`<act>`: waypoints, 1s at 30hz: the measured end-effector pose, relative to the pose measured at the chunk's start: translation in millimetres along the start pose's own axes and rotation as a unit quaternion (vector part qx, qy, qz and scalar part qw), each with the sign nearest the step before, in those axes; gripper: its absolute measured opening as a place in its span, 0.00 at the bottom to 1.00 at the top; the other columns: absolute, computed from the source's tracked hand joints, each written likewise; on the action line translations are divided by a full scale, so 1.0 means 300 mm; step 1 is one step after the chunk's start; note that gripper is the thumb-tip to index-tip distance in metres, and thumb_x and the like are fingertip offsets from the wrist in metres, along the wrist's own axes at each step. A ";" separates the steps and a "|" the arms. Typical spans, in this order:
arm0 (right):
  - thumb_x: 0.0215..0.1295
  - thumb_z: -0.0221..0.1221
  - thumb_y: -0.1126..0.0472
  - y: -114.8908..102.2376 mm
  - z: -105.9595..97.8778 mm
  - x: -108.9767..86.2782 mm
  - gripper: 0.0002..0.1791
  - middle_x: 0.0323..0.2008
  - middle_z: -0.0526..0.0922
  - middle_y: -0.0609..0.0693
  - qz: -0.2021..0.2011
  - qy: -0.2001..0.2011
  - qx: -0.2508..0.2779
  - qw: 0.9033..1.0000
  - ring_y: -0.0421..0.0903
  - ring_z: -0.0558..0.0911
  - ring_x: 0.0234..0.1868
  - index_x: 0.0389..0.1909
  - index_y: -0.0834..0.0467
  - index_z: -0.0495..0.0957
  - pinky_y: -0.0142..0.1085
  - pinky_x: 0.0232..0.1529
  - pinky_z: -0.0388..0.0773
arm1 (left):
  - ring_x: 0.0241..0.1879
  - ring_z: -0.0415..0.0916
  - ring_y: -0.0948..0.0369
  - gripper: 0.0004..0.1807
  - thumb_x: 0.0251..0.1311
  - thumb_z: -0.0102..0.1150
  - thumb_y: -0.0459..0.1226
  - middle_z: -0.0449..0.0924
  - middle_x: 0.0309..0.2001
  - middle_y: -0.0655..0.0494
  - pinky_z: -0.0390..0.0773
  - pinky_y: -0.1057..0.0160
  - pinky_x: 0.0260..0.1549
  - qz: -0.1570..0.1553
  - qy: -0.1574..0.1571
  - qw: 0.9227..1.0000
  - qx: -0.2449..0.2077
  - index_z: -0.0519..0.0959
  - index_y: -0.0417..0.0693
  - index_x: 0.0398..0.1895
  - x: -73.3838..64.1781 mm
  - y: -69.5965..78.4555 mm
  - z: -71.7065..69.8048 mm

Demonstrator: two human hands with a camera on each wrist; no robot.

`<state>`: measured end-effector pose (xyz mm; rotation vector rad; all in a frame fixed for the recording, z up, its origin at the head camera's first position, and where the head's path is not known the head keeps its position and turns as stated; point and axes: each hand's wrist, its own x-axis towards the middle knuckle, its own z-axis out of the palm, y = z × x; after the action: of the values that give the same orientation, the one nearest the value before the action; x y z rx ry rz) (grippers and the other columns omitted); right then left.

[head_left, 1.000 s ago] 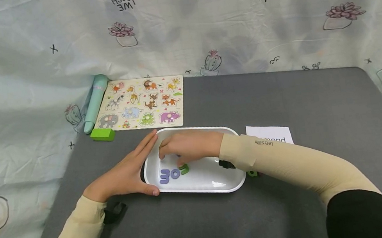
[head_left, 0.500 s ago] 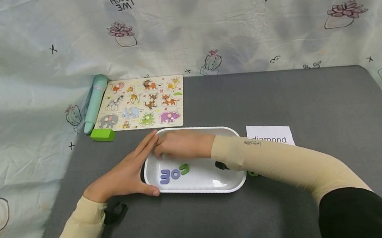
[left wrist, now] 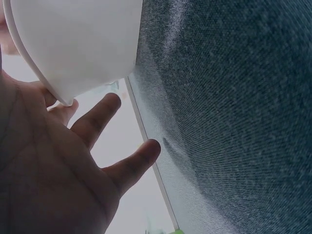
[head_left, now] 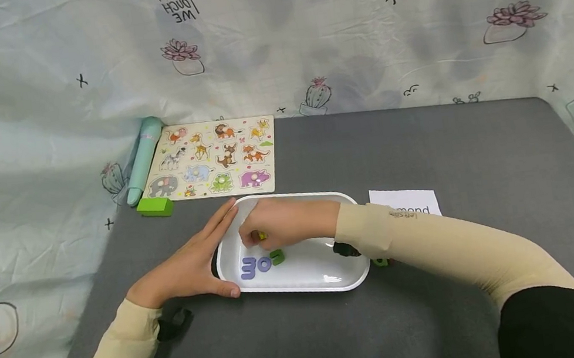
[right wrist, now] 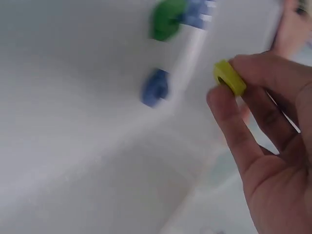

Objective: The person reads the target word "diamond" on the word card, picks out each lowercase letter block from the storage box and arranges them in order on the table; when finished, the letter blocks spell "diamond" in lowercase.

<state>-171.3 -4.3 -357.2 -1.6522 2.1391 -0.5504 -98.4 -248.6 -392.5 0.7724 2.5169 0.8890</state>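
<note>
A white tray (head_left: 299, 284) lies on the grey table. My left hand (head_left: 185, 267) spans its left end, thumb at the near rim and straight fingers along the far rim. In the left wrist view the fingers (left wrist: 97, 119) are spread beside the tray wall. Over the tray, my right hand (head_left: 286, 220) pinches a small yellow letter (right wrist: 229, 78) between thumb and forefinger. Below it lie a purple m (head_left: 247, 268), a purple o (head_left: 264, 264) and a green n (head_left: 277, 257). A separate blue letter (right wrist: 156, 88) shows blurred in the right wrist view.
A word card (head_left: 403, 198) and green letters (head_left: 380, 262) are partly hidden by the right arm. Farther back are an animal puzzle board (head_left: 210, 161), a green block (head_left: 155, 207) and a mint tube-shaped case (head_left: 145, 159). A printed curtain (head_left: 272, 45) stands behind.
My right hand reached leftward to the tray's far left corner, then came back slightly right with a yellow letter now showing in its fingers. The left hand has stayed in place.
</note>
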 end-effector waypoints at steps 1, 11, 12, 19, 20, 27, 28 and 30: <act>0.66 0.63 0.70 -0.011 -0.015 -0.024 0.06 0.33 0.83 0.44 -0.005 0.001 0.009 1.000 0.38 0.77 0.35 0.39 0.57 0.86 0.29 0.43 0.72 | 0.78 0.43 0.48 0.77 0.39 0.81 0.62 0.26 0.82 0.63 0.61 0.35 0.63 0.000 0.000 1.000 -0.001 0.34 0.62 0.83 0.000 0.001 0.000; 0.67 0.62 0.74 -0.092 -0.163 -0.391 0.17 0.47 0.82 0.39 -0.034 0.048 0.110 0.992 0.35 0.81 0.44 0.53 0.54 0.82 0.30 0.46 0.78 | 0.76 0.47 0.49 0.78 0.36 0.84 0.59 0.27 0.82 0.65 0.62 0.37 0.63 -0.008 0.007 1.000 0.001 0.35 0.64 0.83 0.001 0.006 0.001; 0.67 0.62 0.73 -0.093 -0.171 -0.434 0.18 0.48 0.82 0.39 -0.025 0.058 0.112 0.992 0.35 0.82 0.45 0.54 0.54 0.81 0.30 0.47 0.79 | 0.76 0.47 0.49 0.79 0.35 0.84 0.59 0.27 0.82 0.65 0.62 0.37 0.63 -0.009 0.008 1.000 0.001 0.35 0.64 0.83 0.002 0.005 0.002; 0.63 0.68 0.70 -0.074 -0.180 -0.701 0.25 0.46 0.85 0.37 0.056 0.121 0.101 0.986 0.35 0.85 0.42 0.58 0.47 0.80 0.31 0.42 0.81 | 0.76 0.47 0.49 0.79 0.36 0.84 0.59 0.27 0.82 0.62 0.62 0.37 0.63 -0.003 0.008 1.000 0.002 0.34 0.62 0.83 0.003 0.001 0.005; 0.63 0.69 0.70 -0.068 -0.173 -0.730 0.25 0.46 0.85 0.37 0.059 0.135 0.094 0.985 0.35 0.85 0.41 0.58 0.46 0.80 0.30 0.40 0.81 | 0.76 0.46 0.49 0.79 0.36 0.84 0.58 0.26 0.82 0.61 0.62 0.38 0.63 0.001 0.007 1.000 0.003 0.34 0.61 0.84 0.003 0.001 0.004; 0.55 0.72 0.73 -0.022 -0.092 -0.858 0.29 0.43 0.86 0.35 0.111 0.195 0.042 0.974 0.33 0.85 0.38 0.53 0.43 0.82 0.26 0.34 0.78 | 0.77 0.44 0.51 0.78 0.37 0.85 0.55 0.27 0.82 0.56 0.62 0.39 0.63 0.013 0.004 1.000 0.004 0.34 0.58 0.84 0.007 0.002 0.003; 0.54 0.73 0.73 -0.015 -0.076 -0.865 0.29 0.43 0.87 0.36 0.121 0.197 0.040 0.972 0.32 0.85 0.38 0.52 0.43 0.82 0.27 0.34 0.78 | 0.77 0.43 0.51 0.79 0.37 0.85 0.54 0.26 0.82 0.57 0.62 0.38 0.63 0.012 0.004 1.000 0.003 0.34 0.57 0.84 0.006 0.001 0.004; 0.53 0.74 0.73 -0.003 -0.044 -0.875 0.29 0.42 0.86 0.36 0.138 0.200 0.041 0.969 0.32 0.84 0.38 0.52 0.44 0.82 0.28 0.34 0.79 | 0.78 0.43 0.51 0.79 0.37 0.85 0.54 0.26 0.82 0.59 0.61 0.38 0.63 0.008 0.003 1.000 -0.001 0.34 0.57 0.84 0.004 0.002 0.004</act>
<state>-115.6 251.0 -330.0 -1.2487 2.5340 -0.9316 -98.5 -247.0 -393.2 0.7906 2.5187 0.8999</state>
